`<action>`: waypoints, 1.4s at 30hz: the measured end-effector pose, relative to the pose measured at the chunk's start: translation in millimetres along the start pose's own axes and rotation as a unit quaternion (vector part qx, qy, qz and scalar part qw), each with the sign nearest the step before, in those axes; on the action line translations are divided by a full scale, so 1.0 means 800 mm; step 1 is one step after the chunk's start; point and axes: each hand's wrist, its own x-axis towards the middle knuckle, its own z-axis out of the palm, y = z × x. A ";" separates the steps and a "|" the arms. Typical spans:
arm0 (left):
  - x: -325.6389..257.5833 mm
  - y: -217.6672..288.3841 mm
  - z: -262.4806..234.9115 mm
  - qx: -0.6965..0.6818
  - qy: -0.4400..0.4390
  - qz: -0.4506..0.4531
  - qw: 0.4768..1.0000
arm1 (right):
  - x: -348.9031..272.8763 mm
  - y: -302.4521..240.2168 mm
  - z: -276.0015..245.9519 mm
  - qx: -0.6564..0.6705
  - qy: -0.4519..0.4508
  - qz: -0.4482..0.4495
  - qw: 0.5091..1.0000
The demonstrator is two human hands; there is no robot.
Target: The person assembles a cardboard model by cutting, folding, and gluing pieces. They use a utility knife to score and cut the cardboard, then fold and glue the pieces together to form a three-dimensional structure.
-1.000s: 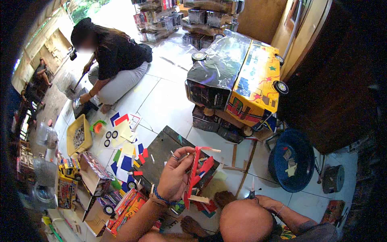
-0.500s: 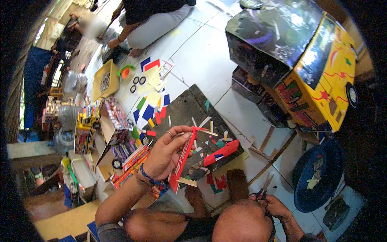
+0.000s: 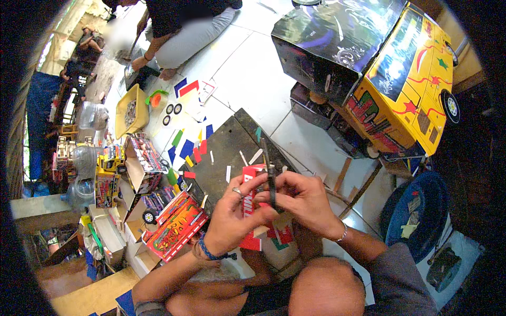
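Note:
My left hand (image 3: 236, 210) is closed on a red strip with white lettering (image 3: 246, 184), held up over a dark worn board. Close against it, my right hand (image 3: 305, 203) grips a pair of scissors (image 3: 271, 181), whose dark blades point away from me. The two hands nearly touch at the fingertips, and the scissors cross right beside the strip. Whether the blades have the strip between them is hidden by my fingers. Below the hands lie more red pieces (image 3: 282, 234) and small offcuts. The dark board (image 3: 224, 145) carries scattered slips of white and red.
Coloured paper pieces (image 3: 184, 148) and small black wheels (image 3: 169, 109) lie beyond the board, near a yellow tub (image 3: 138, 118). Decorated model truck parts (image 3: 176, 226) crowd the left. A large yellow model truck (image 3: 406, 95) and a blue basin (image 3: 408, 250) stand right. Another person (image 3: 184, 42) sits ahead.
My right hand has come up from the lower right with the scissors to meet my left hand. The red strip is turned more upright, and the view has shifted slightly.

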 end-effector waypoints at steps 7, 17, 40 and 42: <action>-0.008 0.004 -0.012 0.221 -0.040 0.082 0.971 | -0.017 -0.011 0.010 0.078 -0.069 -0.002 0.995; -0.048 0.059 -0.074 0.211 0.036 0.031 0.976 | 0.045 -0.005 -0.014 -0.387 0.059 -0.135 0.910; -0.122 0.111 -0.121 0.359 0.076 0.447 0.816 | -0.018 -0.251 0.064 -0.060 -0.323 -0.050 0.943; -0.122 0.108 -0.124 0.384 0.074 0.450 0.802 | -0.020 -0.242 0.067 -0.037 -0.328 -0.004 0.944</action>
